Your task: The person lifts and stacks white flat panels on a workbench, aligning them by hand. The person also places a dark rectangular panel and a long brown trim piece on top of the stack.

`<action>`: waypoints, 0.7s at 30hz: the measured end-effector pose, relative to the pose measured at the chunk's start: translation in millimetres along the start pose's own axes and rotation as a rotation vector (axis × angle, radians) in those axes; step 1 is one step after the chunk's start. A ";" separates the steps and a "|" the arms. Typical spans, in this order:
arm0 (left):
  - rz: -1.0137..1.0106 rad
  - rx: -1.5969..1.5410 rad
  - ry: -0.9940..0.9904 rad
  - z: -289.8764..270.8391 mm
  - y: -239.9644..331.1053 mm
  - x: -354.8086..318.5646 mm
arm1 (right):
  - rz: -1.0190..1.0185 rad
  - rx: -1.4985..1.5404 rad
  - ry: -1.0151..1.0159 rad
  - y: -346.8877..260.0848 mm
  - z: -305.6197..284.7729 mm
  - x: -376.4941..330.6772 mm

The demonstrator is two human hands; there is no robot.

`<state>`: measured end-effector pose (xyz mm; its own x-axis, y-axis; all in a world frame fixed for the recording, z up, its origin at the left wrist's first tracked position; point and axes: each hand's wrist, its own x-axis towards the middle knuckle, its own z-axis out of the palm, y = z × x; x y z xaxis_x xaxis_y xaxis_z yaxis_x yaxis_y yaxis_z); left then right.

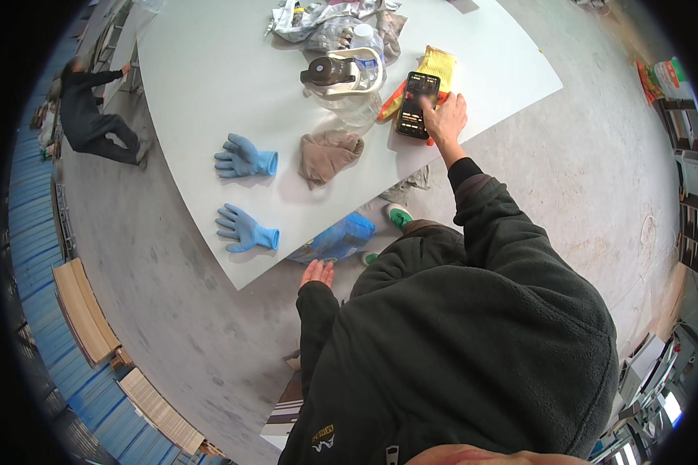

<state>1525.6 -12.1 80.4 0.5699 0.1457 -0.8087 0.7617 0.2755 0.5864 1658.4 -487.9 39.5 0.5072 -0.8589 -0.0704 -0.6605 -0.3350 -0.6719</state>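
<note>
My right hand (447, 121) is at the right side of the table, its thumb over the lit screen of a black smartphone (413, 116). Its other fingers stretch out beside the phone, not wrapped round it. Beneath and behind the phone lies a yellow and red package (437, 60). My left hand (318, 273) hangs just off the table's near edge, fingers extended and holding nothing. Two blue work gloves, an upper one (245, 157) and a lower one (247, 230), lie flat on the table's left part. A crumpled brown cloth (328, 157) rests between the gloves and the phone.
Farther back on the white table (209, 77) are a large clear jug (357, 108) with a dark lid and pale handle, a plastic bottle (364, 36) and crumpled bags (306, 22). A blue bag (341, 239) is below the near edge. Another person (93, 116) is at far left.
</note>
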 end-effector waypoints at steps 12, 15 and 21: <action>-0.021 -0.029 0.018 3.9 1.8 -12.6 | 0.016 0.017 -0.004 -9.4 12.1 19.6; -0.013 -0.016 0.007 3.2 0.6 -12.1 | 0.013 0.013 0.020 -8.2 15.8 19.9; -0.014 -0.010 0.004 6.3 -1.0 -9.4 | 0.004 0.016 0.040 -4.0 20.2 20.1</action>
<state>1521.4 -19.7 87.7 0.5582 0.1455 -0.8168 0.7664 0.2866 0.5749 1682.4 -496.0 25.9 0.4817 -0.8753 -0.0439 -0.6534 -0.3253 -0.6835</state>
